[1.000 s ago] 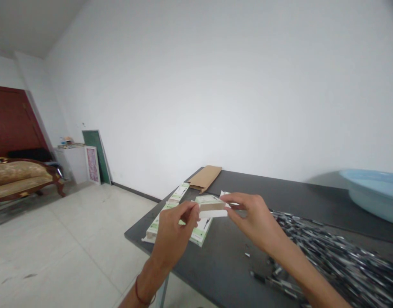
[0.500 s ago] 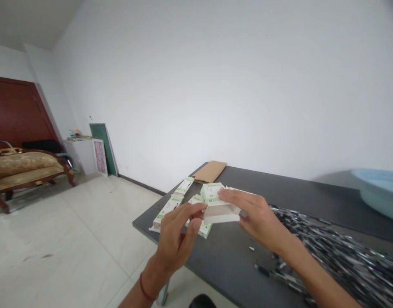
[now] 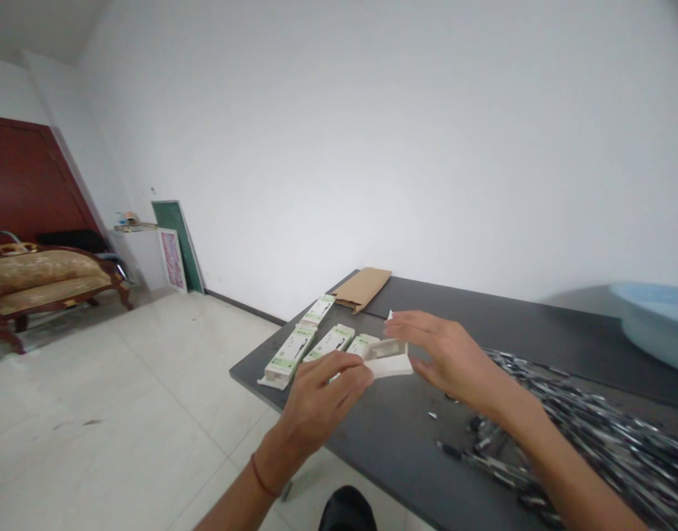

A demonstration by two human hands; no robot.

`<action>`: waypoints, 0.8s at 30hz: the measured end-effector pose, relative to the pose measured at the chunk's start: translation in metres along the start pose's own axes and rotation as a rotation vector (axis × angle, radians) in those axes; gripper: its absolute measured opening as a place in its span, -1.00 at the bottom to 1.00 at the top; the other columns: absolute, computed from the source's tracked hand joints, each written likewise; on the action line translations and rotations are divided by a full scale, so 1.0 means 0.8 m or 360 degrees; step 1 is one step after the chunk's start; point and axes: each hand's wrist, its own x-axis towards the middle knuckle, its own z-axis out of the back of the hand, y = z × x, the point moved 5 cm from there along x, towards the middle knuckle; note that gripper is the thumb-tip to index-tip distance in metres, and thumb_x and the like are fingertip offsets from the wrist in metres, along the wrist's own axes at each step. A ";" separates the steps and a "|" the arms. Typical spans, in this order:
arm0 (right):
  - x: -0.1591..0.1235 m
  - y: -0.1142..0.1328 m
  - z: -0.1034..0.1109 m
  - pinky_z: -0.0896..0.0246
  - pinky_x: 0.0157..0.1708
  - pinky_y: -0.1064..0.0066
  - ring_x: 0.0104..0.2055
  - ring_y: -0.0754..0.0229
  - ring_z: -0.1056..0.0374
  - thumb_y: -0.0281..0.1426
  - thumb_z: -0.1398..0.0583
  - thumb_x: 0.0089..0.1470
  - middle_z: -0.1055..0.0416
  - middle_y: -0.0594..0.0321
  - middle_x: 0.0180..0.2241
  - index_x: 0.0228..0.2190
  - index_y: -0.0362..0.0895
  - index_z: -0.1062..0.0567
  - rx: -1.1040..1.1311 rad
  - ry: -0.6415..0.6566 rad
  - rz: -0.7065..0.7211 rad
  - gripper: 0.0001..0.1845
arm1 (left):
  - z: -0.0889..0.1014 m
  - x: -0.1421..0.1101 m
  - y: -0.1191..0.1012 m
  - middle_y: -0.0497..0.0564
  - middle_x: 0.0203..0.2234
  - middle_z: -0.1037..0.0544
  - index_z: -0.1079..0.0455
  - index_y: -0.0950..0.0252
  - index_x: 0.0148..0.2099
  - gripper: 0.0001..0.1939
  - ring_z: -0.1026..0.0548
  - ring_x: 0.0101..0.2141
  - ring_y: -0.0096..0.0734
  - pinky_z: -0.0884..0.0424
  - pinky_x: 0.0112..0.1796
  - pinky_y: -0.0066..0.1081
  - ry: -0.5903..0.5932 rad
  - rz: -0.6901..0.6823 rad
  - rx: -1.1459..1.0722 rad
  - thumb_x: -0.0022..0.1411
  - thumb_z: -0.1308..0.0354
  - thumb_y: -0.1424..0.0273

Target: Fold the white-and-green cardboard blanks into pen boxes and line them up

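Between my 2 hands, over the table (image 3: 372, 442): small open carton (image 3: 391, 366), opening and white flap facing me. Left hand (image 3: 328, 387) at the carton's left end, fingers pinching the flap's edge. Right hand (image 3: 454, 361) at its right end, fingers bent over the top, thumb low at the side, so it's gripping too; can't tell how firmly. Left of the carton: at least 3 green-and-white boxes (image 3: 291, 352) lying flat, 2 in line by the table's edge, 1 nearer the carton. Behind the carton: brown envelope (image 3: 365, 287), lying flat. Right of it: big heap of pens (image 3: 607, 428), mostly black and clear, partly hidden by my forearm. Slightly right of the carton, on my side: white scrap (image 3: 432, 415). Far right of it: light blue basin (image 3: 662, 324).
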 end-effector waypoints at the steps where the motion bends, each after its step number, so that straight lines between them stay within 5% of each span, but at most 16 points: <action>1: 0.000 -0.004 -0.002 -0.38 0.16 0.14 0.17 0.01 -0.47 -0.66 -0.15 0.04 -0.58 0.07 0.10 0.05 -0.11 -0.56 -0.0044 0.0080 -0.0032 -0.44 | -0.010 -0.003 0.004 -0.03 -0.25 -0.61 -0.50 0.25 -0.11 -0.95 -0.58 -0.28 -0.46 -0.51 -0.23 -0.44 0.0018 0.0042 -0.0018 0.42 -0.23 0.49; 7: -0.003 -0.063 -0.021 -0.39 -0.19 0.34 0.00 0.02 -0.52 -0.63 -0.11 0.24 -0.60 0.13 -0.08 -0.16 -0.09 -0.55 -0.0652 0.0368 -0.0444 -0.70 | -0.074 -0.020 0.003 0.05 -0.09 -0.61 -0.43 0.22 0.12 -0.77 -0.61 -0.23 -0.37 -0.53 -0.22 -0.41 0.0219 0.0496 -0.0037 0.47 -0.13 0.44; 10: -0.008 -0.103 -0.046 -0.39 -0.23 0.29 0.04 -0.07 -0.47 -0.68 -0.08 0.23 -0.56 -0.01 -0.10 -0.15 -0.20 -0.51 -0.0774 0.0350 -0.0623 -0.71 | -0.119 -0.055 -0.025 -0.03 -0.26 -0.64 -0.49 0.20 -0.07 -0.91 -0.62 -0.33 -0.35 -0.48 -0.29 -0.42 0.0793 0.0533 0.0015 0.46 -0.17 0.34; 12: -0.013 -0.124 -0.071 -0.41 -0.22 0.28 0.05 -0.07 -0.46 -0.69 -0.10 0.24 -0.53 -0.06 -0.06 -0.13 -0.26 -0.50 -0.0825 0.0368 -0.0724 -0.74 | -0.148 -0.087 -0.043 -0.05 -0.41 -0.62 -0.48 0.22 -0.22 -0.78 -0.61 -0.39 -0.28 -0.43 -0.35 -0.41 0.1202 0.0415 0.0080 0.48 -0.14 0.26; 14: -0.020 -0.136 -0.100 -0.45 -0.16 0.26 0.05 -0.02 -0.46 -0.63 -0.15 0.28 -0.51 -0.03 -0.03 -0.11 -0.27 -0.51 -0.0848 0.0420 -0.0776 -0.81 | -0.166 -0.112 -0.049 -0.03 -0.45 -0.61 -0.47 0.25 -0.26 -0.72 -0.60 -0.39 -0.24 -0.38 -0.36 -0.39 0.1383 0.0393 0.0129 0.50 -0.10 0.25; 18: -0.030 -0.142 -0.144 -0.49 -0.04 0.11 0.00 0.06 -0.49 -0.30 -0.28 0.32 -0.49 0.12 0.04 0.03 -0.16 -0.50 -0.0835 0.0522 -0.0796 -0.70 | -0.176 -0.126 -0.038 -0.02 -0.43 -0.60 -0.46 0.27 -0.28 -0.66 -0.57 -0.35 -0.32 -0.32 -0.27 -0.41 0.1433 0.0449 -0.0124 0.56 0.01 0.30; 24: -0.037 -0.130 -0.176 -0.47 0.00 0.07 0.05 0.02 -0.47 -0.27 -0.28 0.32 -0.45 0.07 0.11 0.10 -0.15 -0.48 -0.0733 0.0612 -0.0791 -0.62 | -0.173 -0.121 -0.011 -0.12 -0.53 -0.46 -0.35 0.30 -0.40 -0.52 -0.43 -0.44 -0.51 -0.27 -0.13 -0.44 0.1337 0.0902 -0.0912 0.57 0.08 0.22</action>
